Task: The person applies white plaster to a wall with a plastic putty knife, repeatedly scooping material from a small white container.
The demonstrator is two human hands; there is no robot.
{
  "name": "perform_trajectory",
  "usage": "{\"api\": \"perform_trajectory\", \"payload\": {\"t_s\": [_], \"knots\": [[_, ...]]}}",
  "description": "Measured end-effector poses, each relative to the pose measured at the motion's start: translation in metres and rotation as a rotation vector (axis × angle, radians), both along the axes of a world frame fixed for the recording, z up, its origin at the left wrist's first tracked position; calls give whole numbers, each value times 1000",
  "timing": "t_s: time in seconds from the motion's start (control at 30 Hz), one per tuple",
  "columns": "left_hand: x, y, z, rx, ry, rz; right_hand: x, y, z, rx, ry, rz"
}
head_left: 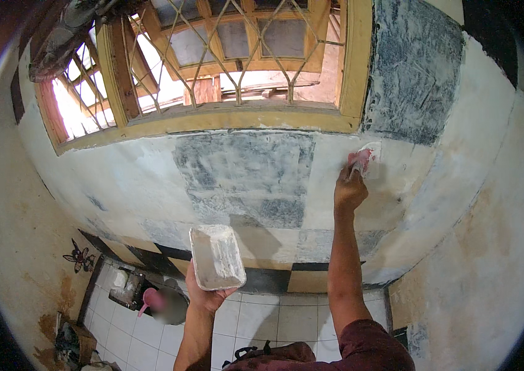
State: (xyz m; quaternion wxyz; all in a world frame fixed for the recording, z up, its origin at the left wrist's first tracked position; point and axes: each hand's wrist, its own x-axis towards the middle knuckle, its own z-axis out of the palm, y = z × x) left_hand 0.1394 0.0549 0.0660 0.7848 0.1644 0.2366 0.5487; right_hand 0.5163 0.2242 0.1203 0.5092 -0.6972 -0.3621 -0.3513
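My left hand (208, 298) grips a white rectangular plastic tub (205, 250) from below and holds it in front of the wall, its inside facing up at me. White putty (230, 263) coats the tub's inside, thickest along the right. With my right arm stretched out, my right hand (351, 191) is closed on a putty knife (359, 162) with a reddish, white-smeared blade. That blade lies against the wall (336, 148) just below the window's lower right corner, beside a fresh white smear (373, 147). My fingers partly hide its handle.
Above is a yellow wooden window frame (212, 119) with a metal grille. The wall has dark squares (243, 176) under thin white coating. Below, on the white-tiled floor (228, 318), stand a pink dipper (149, 301) and a dark container (129, 289) at left. A cardboard box (83, 340) sits farther left.
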Motion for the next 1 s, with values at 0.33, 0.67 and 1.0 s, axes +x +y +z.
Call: {"api": "perform_trajectory", "payload": {"t_s": [0.33, 0.67, 1.0], "knots": [[-39, -26, 23, -3, 76, 67, -108, 42, -31, 75, 108, 109], [-30, -39, 18, 31, 9, -123, -175, -63, -54, 299, 1204, 1253], [-23, -57, 15, 3, 39, -44, -137, -85, -83, 693, 1811, 1435]]}}
